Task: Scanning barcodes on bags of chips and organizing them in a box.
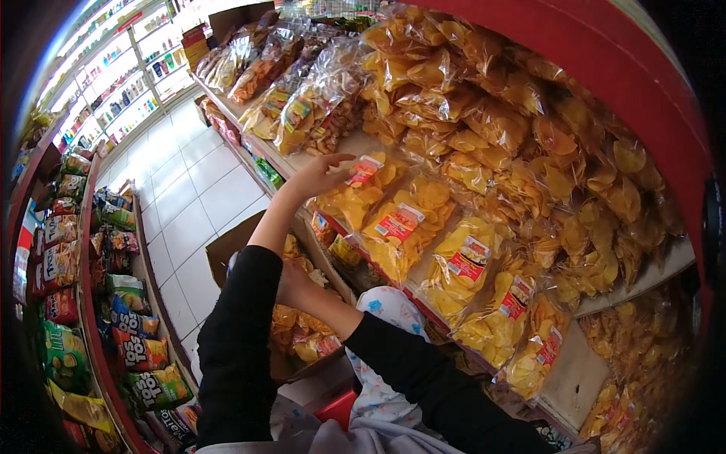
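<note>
My left hand (320, 176) reaches over the shelf, its fingertips at the top of a clear bag of yellow chips with a red label (357, 190). Whether the fingers grip that bag is hard to tell. Under my left forearm, my right hand (294, 284) is over an open cardboard box (231, 249) of chip bags; its fingers are mostly hidden. Beside the left hand's bag, a row of similar labelled bags (397, 232) lies along the shelf's front edge. Behind them rises a large pile of bagged chips (499, 130).
Bags of other snacks (306, 108) lie at the shelf's far end. Across the white tiled floor (193, 187), a lower rack holds colourful snack packets (136, 349). Lit product shelves (122, 85) stand at the back. A red stool (337, 406) is beneath me.
</note>
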The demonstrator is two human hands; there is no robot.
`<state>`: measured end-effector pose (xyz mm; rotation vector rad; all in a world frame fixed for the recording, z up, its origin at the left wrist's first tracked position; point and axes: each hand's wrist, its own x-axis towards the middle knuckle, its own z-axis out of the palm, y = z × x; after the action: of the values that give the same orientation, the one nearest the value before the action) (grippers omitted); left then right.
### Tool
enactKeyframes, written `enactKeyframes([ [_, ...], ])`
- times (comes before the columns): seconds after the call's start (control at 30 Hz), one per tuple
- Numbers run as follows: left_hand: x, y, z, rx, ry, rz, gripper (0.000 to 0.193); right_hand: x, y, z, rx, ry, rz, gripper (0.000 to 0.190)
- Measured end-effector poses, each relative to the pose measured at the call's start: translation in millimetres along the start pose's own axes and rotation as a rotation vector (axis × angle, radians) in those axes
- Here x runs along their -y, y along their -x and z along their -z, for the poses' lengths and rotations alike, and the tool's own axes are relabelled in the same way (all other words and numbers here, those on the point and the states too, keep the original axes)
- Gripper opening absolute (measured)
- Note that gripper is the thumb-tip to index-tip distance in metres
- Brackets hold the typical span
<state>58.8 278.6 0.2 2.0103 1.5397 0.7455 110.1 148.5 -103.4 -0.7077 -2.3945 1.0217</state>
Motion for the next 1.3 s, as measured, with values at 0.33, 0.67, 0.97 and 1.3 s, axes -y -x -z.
enactKeyframes([
  [0.33, -51.8, 25.0, -57.9, -0.211, -0.348, 0.016, 0.055, -6.8, -3.2, -6.3, -0.017, -0.214, 0.046, 0.036],
  [0.67, -43.6, 67.0, -14.0, -0.505, -0.543, -0.186, 0.059, -2.2, -8.9, 37.3, -0.316, 0.014, 0.181, 0.032],
  [0.97, 71.8, 201.8, 28.6, -0.705, -0.241, 0.443, 0.039, -10.9, -23.1, 69.0, -0.317, 0.094, -0.246, 0.049],
  [1.3, 176.9, 249.4, -110.2, 0.288, -0.458, 0.694, 0.041, -0.3, -21.9, 68.9, -0.143, 0.138, -0.234, 0.058],
])
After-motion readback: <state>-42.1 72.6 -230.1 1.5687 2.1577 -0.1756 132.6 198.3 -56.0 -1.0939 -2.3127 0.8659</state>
